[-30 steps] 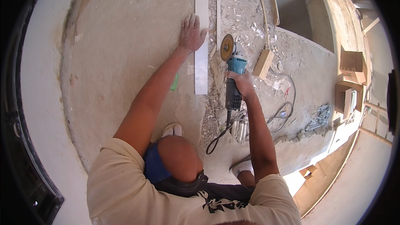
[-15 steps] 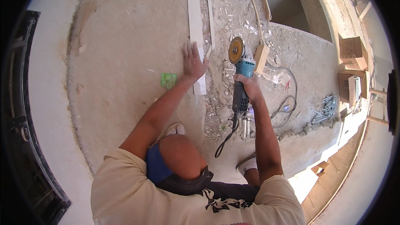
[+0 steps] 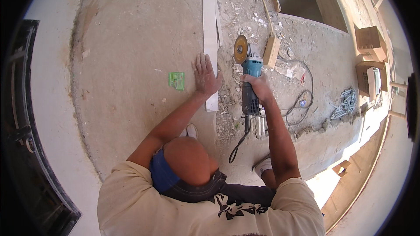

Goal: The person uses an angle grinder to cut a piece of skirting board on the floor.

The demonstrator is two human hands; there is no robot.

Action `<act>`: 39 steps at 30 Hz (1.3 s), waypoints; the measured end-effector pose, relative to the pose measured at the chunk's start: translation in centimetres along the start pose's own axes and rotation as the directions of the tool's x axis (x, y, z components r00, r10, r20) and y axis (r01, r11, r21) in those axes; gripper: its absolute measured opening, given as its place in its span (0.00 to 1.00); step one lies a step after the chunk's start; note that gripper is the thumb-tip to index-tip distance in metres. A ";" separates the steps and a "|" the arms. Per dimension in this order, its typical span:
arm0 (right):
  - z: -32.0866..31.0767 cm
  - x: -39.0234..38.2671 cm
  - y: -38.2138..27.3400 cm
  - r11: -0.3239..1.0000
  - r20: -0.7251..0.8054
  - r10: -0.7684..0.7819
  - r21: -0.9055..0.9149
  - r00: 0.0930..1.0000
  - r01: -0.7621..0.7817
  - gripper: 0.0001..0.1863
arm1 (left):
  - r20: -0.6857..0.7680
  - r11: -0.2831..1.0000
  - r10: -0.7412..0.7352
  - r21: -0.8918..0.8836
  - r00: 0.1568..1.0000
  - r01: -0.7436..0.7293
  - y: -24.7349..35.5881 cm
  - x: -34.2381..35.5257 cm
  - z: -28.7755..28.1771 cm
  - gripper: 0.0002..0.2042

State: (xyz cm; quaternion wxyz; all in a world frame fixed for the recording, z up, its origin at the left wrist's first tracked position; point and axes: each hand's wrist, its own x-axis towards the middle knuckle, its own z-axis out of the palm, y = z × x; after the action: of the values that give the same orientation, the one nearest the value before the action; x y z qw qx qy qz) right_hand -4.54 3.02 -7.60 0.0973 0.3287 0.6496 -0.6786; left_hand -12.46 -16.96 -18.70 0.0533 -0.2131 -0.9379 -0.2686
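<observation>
A long, narrow, pale strip (image 3: 210, 22) lies lengthwise in front of me on the dusty concrete floor. My left hand (image 3: 207, 78) rests flat on its near half, fingers stretched forward and partly past its left edge. In my right hand (image 3: 258, 86) is a teal and black angle grinder (image 3: 252, 68), gripped round its body. Its yellowish disc (image 3: 240, 49) points away from me, to the right of the strip and apart from it. Whether the disc is spinning cannot be made out. A black cord hangs from the grinder's near end.
Broken chips and a thinner strip (image 3: 219, 26) lie right of the pale strip. A wooden block (image 3: 271, 52) and a looped cable (image 3: 312, 88) are farther right, with metal pieces (image 3: 344, 104) and cardboard boxes (image 3: 371, 43) beyond. A green packet (image 3: 176, 81) lies left. A recessed opening (image 3: 299, 0) is far right.
The pale strip has slid nearer to me, my left hand moving with it. My right hand still holds the grinder at nearly the same place. The whole view has shifted slightly.
</observation>
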 end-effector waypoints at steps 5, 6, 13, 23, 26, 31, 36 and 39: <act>0.3 -0.3 0.4 0.999 0.002 0.012 -0.041 1.000 -0.012 0.11 | 0.024 0.999 0.005 0.046 1.000 -0.006 -0.2 0.3 0.1 0.43; 0.2 -0.2 0.9 1.000 0.000 0.007 -0.016 1.000 -0.007 0.11 | 0.025 0.999 0.017 0.040 1.000 -0.018 -0.4 0.3 0.3 0.42; -0.7 -0.4 1.7 1.000 -0.032 -0.009 0.000 0.999 0.009 0.13 | -0.030 0.990 0.037 -0.137 0.999 -0.041 -1.0 -0.7 1.2 0.37; -1.1 -0.5 2.6 1.000 -0.004 0.018 0.012 1.000 -0.018 0.13 | 0.015 0.999 0.044 -0.003 0.999 -0.044 -0.3 -1.5 -0.6 0.38; -0.8 -0.5 2.6 0.999 0.009 0.015 0.051 1.000 -0.016 0.12 | 0.045 0.995 0.079 0.057 0.996 -0.081 -0.6 -3.2 -1.4 0.39; -0.4 -0.9 3.3 0.999 0.031 0.032 0.023 0.999 -0.033 0.14 | 0.191 0.985 0.127 0.096 0.973 -0.147 -1.4 -8.0 -3.0 0.39; 0.8 -1.0 3.8 0.995 0.022 0.094 -0.023 0.995 -0.093 0.19 | 0.202 0.981 0.123 0.125 0.972 -0.151 -1.8 -8.9 -3.4 0.37; 1.9 -1.0 4.3 0.994 0.011 0.077 -0.073 0.997 -0.076 0.20 | 0.193 0.980 0.133 0.121 0.972 -0.158 -1.8 -8.8 -3.5 0.37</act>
State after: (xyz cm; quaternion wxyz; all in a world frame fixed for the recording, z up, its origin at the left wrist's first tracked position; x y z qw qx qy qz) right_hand -1.96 0.34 -10.61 0.1395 0.3450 0.6600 -0.6526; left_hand -5.30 -23.47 -18.49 0.0004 -0.3009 -0.9367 -0.1791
